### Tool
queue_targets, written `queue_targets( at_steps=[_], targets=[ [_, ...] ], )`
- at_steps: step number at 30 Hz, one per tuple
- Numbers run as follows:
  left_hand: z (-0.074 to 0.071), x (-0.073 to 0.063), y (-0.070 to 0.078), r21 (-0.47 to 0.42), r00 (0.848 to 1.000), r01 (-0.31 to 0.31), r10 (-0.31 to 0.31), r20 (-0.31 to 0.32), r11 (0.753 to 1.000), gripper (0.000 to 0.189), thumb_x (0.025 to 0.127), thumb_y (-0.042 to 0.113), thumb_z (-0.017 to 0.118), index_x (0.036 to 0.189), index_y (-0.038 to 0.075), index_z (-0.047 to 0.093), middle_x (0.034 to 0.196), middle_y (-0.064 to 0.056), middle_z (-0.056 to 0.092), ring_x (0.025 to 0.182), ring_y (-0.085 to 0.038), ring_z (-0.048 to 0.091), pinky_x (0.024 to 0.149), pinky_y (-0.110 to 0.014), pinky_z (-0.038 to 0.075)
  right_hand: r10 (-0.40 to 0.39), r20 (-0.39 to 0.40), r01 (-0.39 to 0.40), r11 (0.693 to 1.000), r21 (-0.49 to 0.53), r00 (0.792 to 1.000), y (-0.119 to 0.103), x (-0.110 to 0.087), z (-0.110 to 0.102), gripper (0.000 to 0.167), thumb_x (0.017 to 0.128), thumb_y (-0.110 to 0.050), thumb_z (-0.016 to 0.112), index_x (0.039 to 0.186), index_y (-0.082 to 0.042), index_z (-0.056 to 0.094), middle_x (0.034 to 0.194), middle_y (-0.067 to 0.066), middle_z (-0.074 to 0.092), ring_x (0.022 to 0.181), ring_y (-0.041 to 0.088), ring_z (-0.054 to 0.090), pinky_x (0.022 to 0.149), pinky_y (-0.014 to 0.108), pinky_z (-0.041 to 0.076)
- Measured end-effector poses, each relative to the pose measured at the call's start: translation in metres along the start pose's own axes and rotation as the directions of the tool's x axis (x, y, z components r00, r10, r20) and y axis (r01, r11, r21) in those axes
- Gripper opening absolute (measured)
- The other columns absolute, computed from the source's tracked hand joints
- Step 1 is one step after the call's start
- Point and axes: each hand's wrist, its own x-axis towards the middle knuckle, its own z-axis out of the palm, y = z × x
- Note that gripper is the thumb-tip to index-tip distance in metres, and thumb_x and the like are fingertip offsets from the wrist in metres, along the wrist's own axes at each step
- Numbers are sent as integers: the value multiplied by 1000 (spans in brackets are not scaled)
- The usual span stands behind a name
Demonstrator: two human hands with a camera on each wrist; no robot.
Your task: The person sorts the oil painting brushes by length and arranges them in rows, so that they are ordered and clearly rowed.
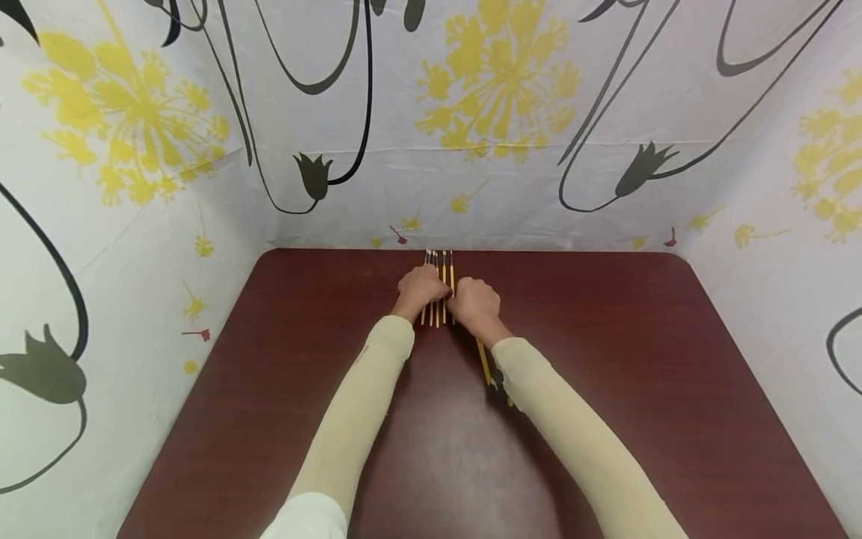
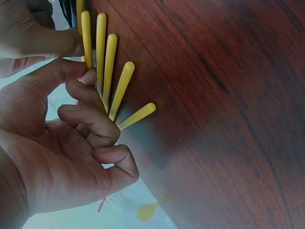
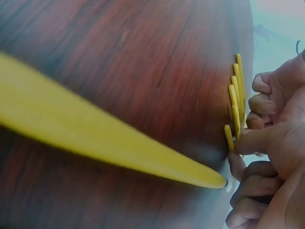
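Several paintbrushes (image 1: 438,314) with yellow handles lie side by side at the table's far edge, pale tips pointing away. My left hand (image 1: 423,287) reaches over the row and pinches one brush handle (image 2: 86,40) between thumb and index finger; its other fingers curl beside the remaining handles (image 2: 108,67). Close by on the right, my right hand (image 1: 476,305) pinches the rightmost brush (image 3: 229,137) between thumb and finger. Another yellow handle (image 3: 109,129) looms large in the right wrist view and shows under the right wrist in the head view; what supports it is hidden.
The dark red-brown wooden table (image 1: 458,464) has rounded far corners. A white cloth (image 1: 397,202) with yellow flowers and dark stems hangs behind and on both sides. Under the right wrist is a small black object (image 1: 497,388), partly hidden.
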Motion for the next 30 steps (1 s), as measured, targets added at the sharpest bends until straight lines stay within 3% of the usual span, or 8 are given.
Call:
queue_targets(
  at_steps=[14, 20, 30],
  targets=[
    [2, -12, -2, -1, 996, -41, 41, -82, 999, 25, 96, 35, 71, 91, 11, 64, 82, -7, 61, 69, -22, 57, 62, -37, 44, -21, -34, 22, 1000, 22, 999, 3, -2, 3, 33, 97, -21, 65, 65, -13, 60, 64, 7, 62, 55, 24, 60, 48, 37, 43],
    [4, -14, -3, -1, 996, -39, 39, -85, 999, 25, 97, 36, 70, 97, 11, 67, 87, -8, 66, 71, -22, 59, 64, -38, 44, -33, -70, 34, 999, 12, 997, 4, -5, 4, 34, 98, -23, 66, 66, -13, 61, 65, 8, 63, 56, 26, 61, 49, 39, 45],
    [2, -18, -5, -8, 995, -31, 30, -91, 999, 26, 97, 35, 68, 104, 10, 70, 94, -9, 71, 72, -22, 62, 63, -37, 46, -50, -44, 52, 998, 35, 998, 6, -9, 3, 43, 103, -32, 65, 64, -15, 57, 61, 4, 59, 53, 23, 58, 47, 36, 42]
  ],
)
